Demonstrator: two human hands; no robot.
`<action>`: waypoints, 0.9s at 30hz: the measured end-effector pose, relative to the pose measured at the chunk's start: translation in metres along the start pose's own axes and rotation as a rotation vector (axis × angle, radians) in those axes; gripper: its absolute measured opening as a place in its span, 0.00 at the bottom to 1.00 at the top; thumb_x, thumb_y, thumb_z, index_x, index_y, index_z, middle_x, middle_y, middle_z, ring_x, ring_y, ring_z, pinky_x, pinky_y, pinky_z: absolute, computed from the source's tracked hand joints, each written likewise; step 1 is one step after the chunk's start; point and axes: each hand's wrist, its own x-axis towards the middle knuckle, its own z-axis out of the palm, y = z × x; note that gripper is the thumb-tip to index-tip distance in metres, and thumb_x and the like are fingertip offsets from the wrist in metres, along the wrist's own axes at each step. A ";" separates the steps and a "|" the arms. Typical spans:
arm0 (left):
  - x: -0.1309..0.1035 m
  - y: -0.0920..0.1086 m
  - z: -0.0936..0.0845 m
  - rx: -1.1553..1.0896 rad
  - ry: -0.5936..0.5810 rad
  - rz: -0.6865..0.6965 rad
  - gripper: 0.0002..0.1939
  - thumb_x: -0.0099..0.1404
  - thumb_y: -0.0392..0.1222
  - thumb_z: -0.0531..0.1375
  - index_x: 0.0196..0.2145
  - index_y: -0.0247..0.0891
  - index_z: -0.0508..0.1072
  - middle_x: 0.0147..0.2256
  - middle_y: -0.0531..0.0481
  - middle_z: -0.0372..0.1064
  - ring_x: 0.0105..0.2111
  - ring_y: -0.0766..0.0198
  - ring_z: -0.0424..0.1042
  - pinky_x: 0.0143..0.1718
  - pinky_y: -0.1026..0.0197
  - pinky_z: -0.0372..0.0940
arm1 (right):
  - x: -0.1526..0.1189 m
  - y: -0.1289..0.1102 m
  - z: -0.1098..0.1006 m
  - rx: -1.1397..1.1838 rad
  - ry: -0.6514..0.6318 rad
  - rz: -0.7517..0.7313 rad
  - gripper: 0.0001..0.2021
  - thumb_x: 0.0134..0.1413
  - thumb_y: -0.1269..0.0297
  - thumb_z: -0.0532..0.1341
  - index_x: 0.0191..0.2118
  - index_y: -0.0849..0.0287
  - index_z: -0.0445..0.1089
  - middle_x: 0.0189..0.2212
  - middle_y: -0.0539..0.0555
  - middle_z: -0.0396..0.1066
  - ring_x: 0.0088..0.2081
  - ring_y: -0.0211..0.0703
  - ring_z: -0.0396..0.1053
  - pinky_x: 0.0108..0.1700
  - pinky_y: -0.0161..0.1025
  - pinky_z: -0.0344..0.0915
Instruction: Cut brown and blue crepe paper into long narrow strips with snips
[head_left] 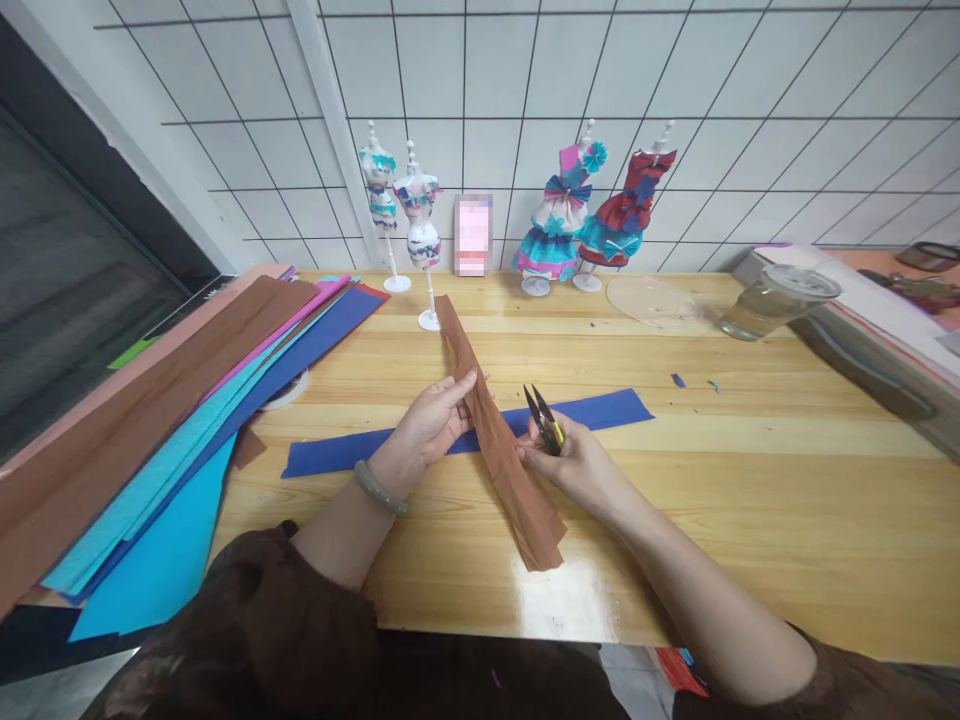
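Observation:
A long folded strip of brown crepe paper [491, 440] slants over the table in front of me. My left hand [435, 420] grips it near the middle, thumb on top and fingers underneath. Small thread snips [544, 420] with dark blades and a yellow-green part sit in my right hand [566, 455], blades pointing up and apart. That hand's fingertips also touch the right edge of the brown strip. Beneath both hands, a blue crepe paper strip [607, 408] lies flat across the table, partly covered by the brown one.
Folded crepe paper sheets [172, 370] are piled at the left. Along the tiled wall stand small white dress forms [418, 215], a phone [472, 235], and forms in paper dresses [553, 220]. A plastic cup [776, 300] is at the right, near blue scraps [678, 381].

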 end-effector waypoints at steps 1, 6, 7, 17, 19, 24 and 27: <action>0.000 0.000 -0.001 0.018 -0.005 0.007 0.10 0.57 0.40 0.62 0.36 0.31 0.72 0.27 0.48 0.71 0.26 0.68 0.70 0.31 0.65 0.67 | 0.001 0.001 -0.002 -0.074 0.051 -0.020 0.09 0.44 0.65 0.60 0.28 0.57 0.57 0.24 0.48 0.65 0.28 0.39 0.63 0.32 0.36 0.60; 0.002 0.000 -0.007 0.122 -0.014 -0.015 0.11 0.58 0.44 0.61 0.35 0.33 0.70 0.29 0.46 0.73 0.27 0.65 0.72 0.30 0.62 0.67 | 0.002 0.000 -0.010 -0.435 0.224 -0.073 0.04 0.45 0.68 0.56 0.30 0.57 0.60 0.29 0.51 0.69 0.30 0.41 0.65 0.33 0.37 0.59; 0.002 0.000 -0.007 0.128 -0.017 -0.023 0.11 0.58 0.44 0.61 0.35 0.34 0.70 0.31 0.45 0.73 0.28 0.65 0.72 0.29 0.62 0.67 | 0.002 0.000 -0.011 -0.469 0.232 -0.070 0.04 0.45 0.68 0.56 0.31 0.57 0.60 0.29 0.51 0.69 0.30 0.40 0.65 0.33 0.37 0.59; -0.002 0.001 0.001 0.017 -0.148 0.041 0.09 0.60 0.41 0.58 0.34 0.31 0.70 0.33 0.42 0.73 0.35 0.61 0.73 0.36 0.60 0.67 | 0.001 -0.004 -0.006 -0.395 0.234 -0.123 0.09 0.51 0.57 0.57 0.32 0.57 0.63 0.28 0.51 0.67 0.30 0.41 0.64 0.34 0.37 0.58; -0.002 0.002 0.002 0.012 -0.142 0.055 0.09 0.61 0.40 0.58 0.35 0.30 0.70 0.33 0.42 0.73 0.35 0.61 0.73 0.37 0.60 0.67 | -0.003 -0.012 -0.005 -0.305 0.226 -0.159 0.13 0.55 0.53 0.53 0.31 0.58 0.64 0.27 0.51 0.65 0.31 0.41 0.62 0.34 0.36 0.57; -0.001 0.001 0.003 0.001 -0.077 0.072 0.06 0.59 0.37 0.59 0.33 0.30 0.71 0.31 0.44 0.73 0.33 0.63 0.73 0.37 0.62 0.66 | -0.009 -0.023 -0.001 -0.124 -0.047 0.013 0.25 0.60 0.48 0.41 0.29 0.60 0.66 0.15 0.47 0.56 0.19 0.36 0.55 0.24 0.35 0.52; 0.000 0.001 0.002 0.005 -0.072 0.093 0.07 0.59 0.38 0.59 0.34 0.31 0.71 0.31 0.44 0.73 0.34 0.62 0.73 0.37 0.62 0.66 | -0.008 -0.021 0.001 -0.106 -0.072 0.106 0.26 0.58 0.45 0.42 0.28 0.60 0.66 0.14 0.46 0.55 0.16 0.34 0.52 0.20 0.34 0.49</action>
